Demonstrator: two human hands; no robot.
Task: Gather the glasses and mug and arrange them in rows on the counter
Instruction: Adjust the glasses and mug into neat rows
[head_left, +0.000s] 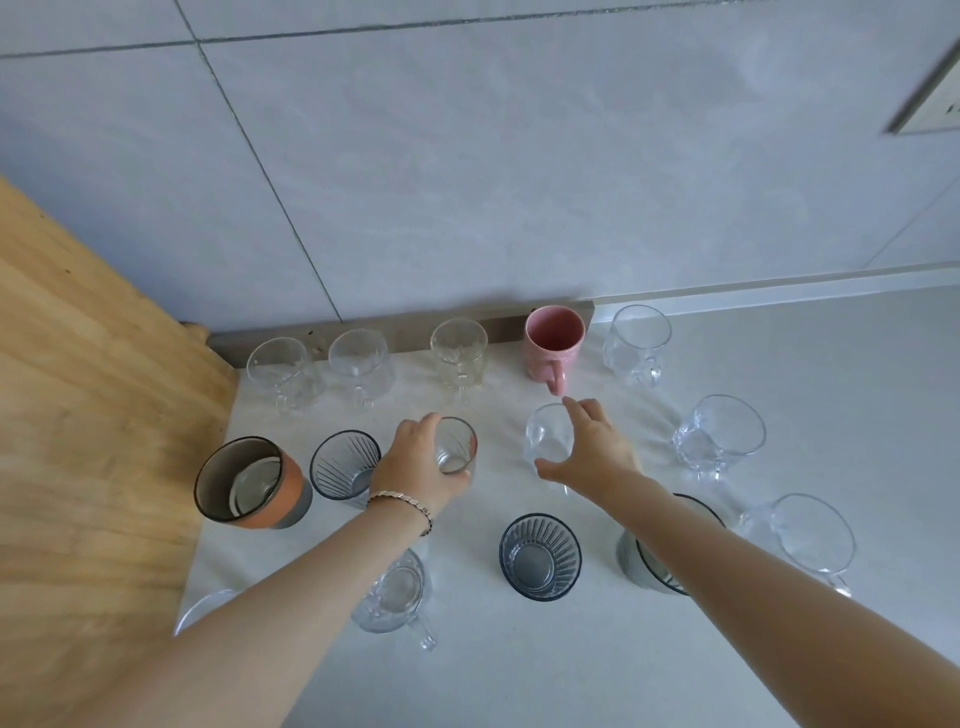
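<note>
A pink mug stands in the back row by the wall, among several clear handled glasses. My left hand is wrapped around a small ribbed glass in the middle row. My right hand grips a small clear glass just in front of the mug. A dark ribbed glass and an orange-banded tumbler stand left of my left hand. Another dark ribbed glass stands in the front row.
A wooden panel borders the white counter on the left. Clear handled glasses stand at the right and under my left forearm. A grey tumbler lies partly hidden under my right forearm. A tiled wall rises behind.
</note>
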